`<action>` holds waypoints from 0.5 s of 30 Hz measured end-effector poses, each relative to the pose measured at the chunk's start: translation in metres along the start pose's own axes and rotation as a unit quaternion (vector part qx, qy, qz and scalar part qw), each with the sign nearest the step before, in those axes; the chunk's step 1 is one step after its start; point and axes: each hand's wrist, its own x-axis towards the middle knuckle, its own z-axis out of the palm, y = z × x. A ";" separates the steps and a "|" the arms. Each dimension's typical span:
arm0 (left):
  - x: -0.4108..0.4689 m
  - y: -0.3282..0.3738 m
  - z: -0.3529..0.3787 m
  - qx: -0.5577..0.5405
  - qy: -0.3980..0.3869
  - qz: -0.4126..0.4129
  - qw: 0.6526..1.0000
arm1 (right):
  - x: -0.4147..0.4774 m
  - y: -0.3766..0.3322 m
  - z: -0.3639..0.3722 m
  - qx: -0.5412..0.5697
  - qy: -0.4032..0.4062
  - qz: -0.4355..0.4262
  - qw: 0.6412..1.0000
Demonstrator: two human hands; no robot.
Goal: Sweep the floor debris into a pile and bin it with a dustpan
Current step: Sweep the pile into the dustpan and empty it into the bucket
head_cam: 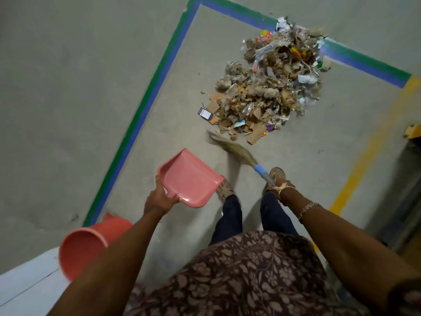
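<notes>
The debris pile [271, 87] lies on the concrete floor [68, 87], in the far corner of an area marked off by green-and-blue tape [145, 106]. Its far edge spills over the tape. It is a heap of torn cardboard, crumpled paper, wrappers and clumps of dust, with a small dark card at its near left fringe.

The left hand [159, 199] grips the short handle of a pink dustpan [189, 176], fingers curled under it and thumb along the rear rim. The pan is held off the floor, its open mouth tilted away toward the pile, and is well apart from the debris.

The right hand [283, 192] is closed round the end of a grass broom [237, 151], where pale twine is knotted above the blue collar. The bristles trail to the left and are blurred, with their tips just short of the pile's near edge. A chain bracelet [308, 207] sits on that wrist.

Two sandalled feet show between the dustpan and the broom. A pinkish-red bucket [84, 249] sits by the near end of the tape at the lower left, its mouth facing the camera. A yellow line [369, 144] runs along the floor on the right.
</notes>
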 end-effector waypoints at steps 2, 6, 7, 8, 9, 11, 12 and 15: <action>-0.002 0.001 -0.002 -0.001 -0.004 0.009 1.000 | -0.014 0.013 -0.005 0.010 0.033 0.016 0.999; -0.005 0.015 -0.009 0.002 0.001 0.040 0.999 | -0.041 0.061 -0.031 0.006 0.064 0.021 0.998; -0.005 0.020 -0.011 0.006 0.004 0.049 0.999 | -0.048 0.075 -0.036 0.001 0.070 0.014 0.997; -0.004 0.025 -0.012 0.011 0.007 0.057 0.998 | -0.057 0.088 -0.040 0.003 0.076 0.006 0.997; -0.003 0.029 -0.013 0.016 0.007 0.060 0.998 | -0.068 0.099 -0.042 0.015 0.080 0.003 0.997; 0.000 0.035 -0.013 0.021 0.009 0.060 0.998 | -0.087 0.119 -0.042 0.034 0.099 -0.009 0.994; 0.002 0.040 -0.012 0.025 0.010 0.062 0.998 | -0.092 0.128 -0.042 0.041 0.112 -0.018 0.993; 0.006 0.057 -0.010 0.027 0.013 0.067 0.997 | -0.094 0.145 -0.043 0.083 0.147 -0.036 0.985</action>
